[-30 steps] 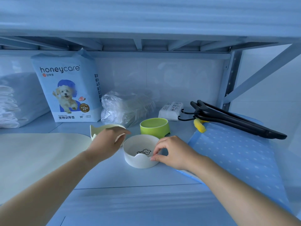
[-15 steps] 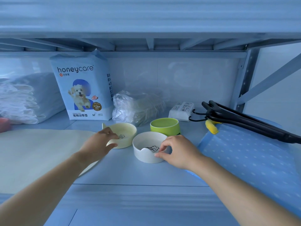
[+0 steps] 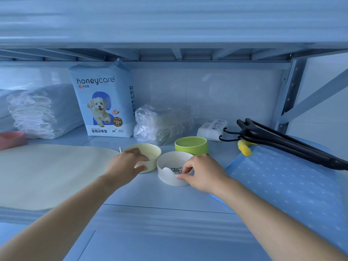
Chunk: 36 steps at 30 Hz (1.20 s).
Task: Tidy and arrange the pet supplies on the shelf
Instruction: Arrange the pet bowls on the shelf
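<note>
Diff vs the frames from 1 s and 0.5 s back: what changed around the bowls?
The left hand slid off the top of the cream bowl and now grips its near rim, fingers inside, thumb outside. Unchanged: right hand pinching the white bowl at its rim, green bowl behind.

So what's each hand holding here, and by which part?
The left hand grips the cream bowl by its near rim, fingers inside, thumb outside. The right hand pinches the white bowl at its right rim.
</note>
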### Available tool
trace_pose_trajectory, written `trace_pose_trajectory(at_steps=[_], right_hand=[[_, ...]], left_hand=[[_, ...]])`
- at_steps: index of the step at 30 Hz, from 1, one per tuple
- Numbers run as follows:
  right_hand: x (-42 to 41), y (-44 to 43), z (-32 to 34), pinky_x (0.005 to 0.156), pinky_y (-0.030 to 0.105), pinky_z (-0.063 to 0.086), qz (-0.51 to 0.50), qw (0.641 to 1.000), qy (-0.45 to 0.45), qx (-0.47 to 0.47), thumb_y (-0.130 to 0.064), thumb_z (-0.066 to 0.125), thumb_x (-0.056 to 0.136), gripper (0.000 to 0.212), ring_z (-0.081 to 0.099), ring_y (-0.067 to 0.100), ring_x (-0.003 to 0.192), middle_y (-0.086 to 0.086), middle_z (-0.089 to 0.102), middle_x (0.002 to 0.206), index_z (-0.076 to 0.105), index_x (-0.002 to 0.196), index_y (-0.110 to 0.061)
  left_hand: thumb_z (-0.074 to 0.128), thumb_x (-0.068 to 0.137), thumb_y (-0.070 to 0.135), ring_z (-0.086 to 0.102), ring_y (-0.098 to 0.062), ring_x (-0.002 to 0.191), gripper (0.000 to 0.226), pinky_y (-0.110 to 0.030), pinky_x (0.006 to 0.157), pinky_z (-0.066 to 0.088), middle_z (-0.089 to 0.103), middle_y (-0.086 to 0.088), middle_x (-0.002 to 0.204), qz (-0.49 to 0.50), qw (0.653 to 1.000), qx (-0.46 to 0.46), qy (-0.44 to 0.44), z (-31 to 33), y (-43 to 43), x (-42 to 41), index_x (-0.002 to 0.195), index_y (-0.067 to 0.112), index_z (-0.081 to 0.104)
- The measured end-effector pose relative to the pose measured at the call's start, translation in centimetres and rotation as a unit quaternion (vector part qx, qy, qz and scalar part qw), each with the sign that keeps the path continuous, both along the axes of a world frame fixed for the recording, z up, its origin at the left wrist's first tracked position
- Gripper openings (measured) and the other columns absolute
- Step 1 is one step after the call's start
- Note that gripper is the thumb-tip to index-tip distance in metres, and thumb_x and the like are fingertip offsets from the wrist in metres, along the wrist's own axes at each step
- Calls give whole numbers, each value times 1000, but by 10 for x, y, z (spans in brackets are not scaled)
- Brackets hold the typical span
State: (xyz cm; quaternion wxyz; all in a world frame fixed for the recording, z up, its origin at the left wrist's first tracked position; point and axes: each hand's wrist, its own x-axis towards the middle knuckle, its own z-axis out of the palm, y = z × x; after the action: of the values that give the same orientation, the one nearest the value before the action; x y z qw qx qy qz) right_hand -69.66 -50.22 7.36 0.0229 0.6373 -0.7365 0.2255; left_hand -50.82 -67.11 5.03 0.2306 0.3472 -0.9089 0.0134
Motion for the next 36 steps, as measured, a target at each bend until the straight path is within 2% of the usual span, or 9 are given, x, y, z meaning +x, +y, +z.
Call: trace_pose_trajectory(at_steps=[7, 10, 13, 16, 20, 23, 26, 32, 36], right_hand=[[-3, 4, 1, 71, 28, 49, -6, 1000, 4, -2, -49, 64, 80, 24, 58, 14, 86, -7, 69, 91, 70, 80, -26], [-9, 4, 5, 74, 31, 50, 12, 1000, -24, 15, -52, 66, 77, 25, 56, 12, 84, -7, 66, 91, 69, 80, -27], [-18, 4, 18, 75, 33, 49, 20, 998, -55, -5, -55, 68, 74, 25, 55, 12, 86, -8, 66, 89, 68, 78, -30], [-27, 1, 30, 69, 26, 40, 17, 999, -20, -37, -47, 67, 79, 19, 51, 10, 86, -15, 63, 88, 70, 87, -30], [-41, -13, 39, 76, 25, 40, 0, 999, 4, -41, -32, 67, 83, 19, 55, 13, 100, -9, 65, 101, 68, 100, -24], [-52, -25, 44, 83, 29, 45, -16, 999, 25, -34, -26, 67, 83, 19, 57, 15, 100, -6, 67, 105, 68, 102, -23], [-65, -39, 44, 81, 26, 44, -35, 998, 38, -26, -22, 67, 82, 21, 57, 15, 100, -5, 66, 106, 67, 102, -23], [-79, -67, 37, 93, 28, 39, -56, 995, 81, 27, -20, 69, 79, 41, 48, 16, 118, -6, 56, 126, 59, 117, -29], [-77, -82, 28, 97, 29, 40, -57, 994, 84, 50, -19, 70, 77, 51, 45, 14, 121, -10, 49, 133, 54, 124, -31]], left_hand=[[58, 88, 35, 54, -19, 108, 30, -31, 82, 47, 57, 6, 121, 13, 1000, 2, 3, -3, 16, -10, 118, 33, 62], [56, 89, 37, 55, -19, 107, 29, -32, 81, 48, 59, 6, 118, 3, 1000, 6, 12, -1, 20, -12, 117, 32, 63], [57, 88, 38, 57, -15, 90, 27, -33, 77, 50, 59, 9, 98, -22, 997, 22, 68, 8, 22, -14, 113, 31, 63], [59, 87, 37, 52, -8, 77, 22, -29, 73, 49, 52, 14, 89, -42, 993, 31, 103, 24, 21, -22, 108, 34, 64], [59, 86, 38, 54, -2, 81, 18, -29, 73, 49, 53, 17, 89, -97, 988, 33, 112, 38, 18, -37, 103, 37, 64], [61, 85, 36, 53, 1, 79, 14, -27, 71, 49, 57, 15, 91, -132, 984, 25, 115, 43, 11, -47, 98, 36, 65], [61, 86, 35, 53, 0, 78, 13, -26, 73, 48, 59, 13, 93, -148, 984, 32, 98, 47, -1, -55, 98, 36, 66], [59, 87, 33, 55, -7, 88, 14, -29, 78, 49, 58, 13, 98, -149, 985, 46, 75, 54, -30, -62, 99, 37, 65], [59, 87, 32, 57, -9, 91, 14, -29, 76, 50, 60, 11, 100, -164, 984, 37, 62, 55, -46, -67, 99, 35, 66]])
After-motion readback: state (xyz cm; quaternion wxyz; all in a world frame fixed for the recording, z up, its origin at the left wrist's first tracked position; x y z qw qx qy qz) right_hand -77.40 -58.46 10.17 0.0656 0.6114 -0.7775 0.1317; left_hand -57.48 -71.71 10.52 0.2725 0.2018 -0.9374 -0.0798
